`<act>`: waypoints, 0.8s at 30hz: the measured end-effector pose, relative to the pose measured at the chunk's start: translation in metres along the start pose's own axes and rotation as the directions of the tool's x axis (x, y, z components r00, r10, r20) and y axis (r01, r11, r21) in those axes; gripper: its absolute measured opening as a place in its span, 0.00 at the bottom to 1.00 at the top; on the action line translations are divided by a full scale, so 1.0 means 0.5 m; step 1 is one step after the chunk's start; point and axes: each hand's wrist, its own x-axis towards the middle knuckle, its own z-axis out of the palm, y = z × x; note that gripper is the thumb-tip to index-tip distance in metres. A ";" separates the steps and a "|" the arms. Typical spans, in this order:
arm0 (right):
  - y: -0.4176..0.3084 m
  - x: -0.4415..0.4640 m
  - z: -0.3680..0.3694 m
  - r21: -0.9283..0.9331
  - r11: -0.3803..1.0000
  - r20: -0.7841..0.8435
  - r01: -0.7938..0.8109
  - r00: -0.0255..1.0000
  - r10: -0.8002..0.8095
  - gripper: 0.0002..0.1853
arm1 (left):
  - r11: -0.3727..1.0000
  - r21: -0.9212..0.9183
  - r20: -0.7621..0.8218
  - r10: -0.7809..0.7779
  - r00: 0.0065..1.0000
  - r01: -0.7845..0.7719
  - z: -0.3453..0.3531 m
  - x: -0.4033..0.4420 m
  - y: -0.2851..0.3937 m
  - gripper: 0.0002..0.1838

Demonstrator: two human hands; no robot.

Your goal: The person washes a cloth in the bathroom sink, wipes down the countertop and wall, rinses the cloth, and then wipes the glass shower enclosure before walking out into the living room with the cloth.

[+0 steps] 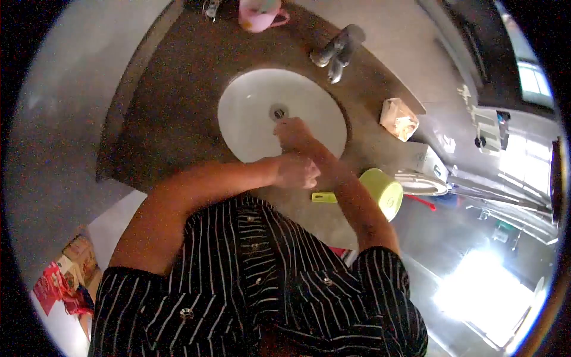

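Observation:
Over the white oval sink [250,113], my right hand [292,132] is curled closed close to the drain [278,112]; nothing shows in it. My left hand [297,171] reaches across from the left and is closed round my right wrist, slightly blurred. The palms and the undersides of the fingers are hidden. Behind the sink and to its right stands a metal faucet [339,50]; no water is visible coming from it.
A pink mug [259,16] stands at the counter's back edge. On the right are a box of tissues [399,120], a green dipper [382,193] and a toilet [419,182]. Colourful packages [68,273] lie at the lower left. The brown counter [160,101] surrounds the sink.

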 end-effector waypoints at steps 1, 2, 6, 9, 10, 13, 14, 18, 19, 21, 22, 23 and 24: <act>0.011 -0.004 -0.020 0.141 0.986 -0.068 0.084 0.995 -0.075 0.12 | 0.926 -0.345 -0.075 -0.186 0.980 0.150 -0.015 0.001 -0.007 0.05; 0.021 -0.009 -0.041 0.267 0.946 -0.136 0.182 0.979 -0.150 0.12 | 0.989 -0.147 0.367 0.028 0.930 0.029 -0.152 0.030 -0.012 0.11; -0.029 -0.146 -0.175 0.800 0.593 -0.261 0.092 0.943 0.206 0.10 | 0.895 -0.087 -0.307 -0.441 0.843 0.437 -0.333 -0.043 -0.004 0.16; 0.047 -0.091 -0.227 0.706 0.521 -0.535 0.479 0.843 -0.049 0.11 | 0.748 0.118 -0.462 -0.541 0.703 0.653 -0.482 -0.074 -0.006 0.14; 0.011 -0.081 -0.251 0.793 0.352 -0.507 0.497 0.859 -0.071 0.10 | 0.637 0.194 -0.418 -0.635 0.650 0.746 -0.502 -0.100 -0.011 0.13; -0.078 -0.077 -0.309 0.928 -0.033 -0.371 0.371 0.915 -0.159 0.09 | 0.314 0.548 -0.161 -0.870 0.466 0.775 -0.536 -0.173 -0.014 0.17; -0.077 -0.074 -0.308 0.895 -0.042 -0.444 0.445 0.876 -0.188 0.10 | 0.293 0.570 -0.108 -0.899 0.423 0.768 -0.531 -0.207 -0.020 0.19; -0.069 -0.050 -0.298 0.791 -0.098 -0.608 0.604 0.760 -0.230 0.11 | 0.216 0.621 -0.038 -0.952 0.304 0.753 -0.464 -0.349 -0.041 0.27; -0.059 -0.058 -0.283 0.798 -0.135 -0.602 0.587 0.781 -0.165 0.12 | 0.212 0.625 -0.046 -0.951 0.307 0.751 -0.455 -0.363 -0.039 0.28; 0.001 -0.073 -0.193 0.880 -0.261 -0.410 0.397 0.912 0.001 0.13 | 0.201 0.579 -0.140 -0.930 0.339 0.790 -0.460 -0.322 -0.036 0.26; 0.053 -0.044 -0.134 0.906 -0.318 -0.291 0.279 0.957 0.012 0.13 | 0.299 0.536 -0.221 -0.853 0.473 0.789 -0.454 -0.317 -0.048 0.24; 0.131 0.020 -0.066 0.934 -0.064 -0.353 0.351 0.936 -0.015 0.14 | 0.397 0.500 -0.302 -0.753 0.584 0.770 -0.446 -0.313 -0.057 0.23; 0.138 0.036 -0.050 0.904 0.255 -0.359 0.344 0.933 0.014 0.15 | 0.418 0.349 -0.295 -0.801 0.521 0.839 -0.430 -0.302 -0.069 0.20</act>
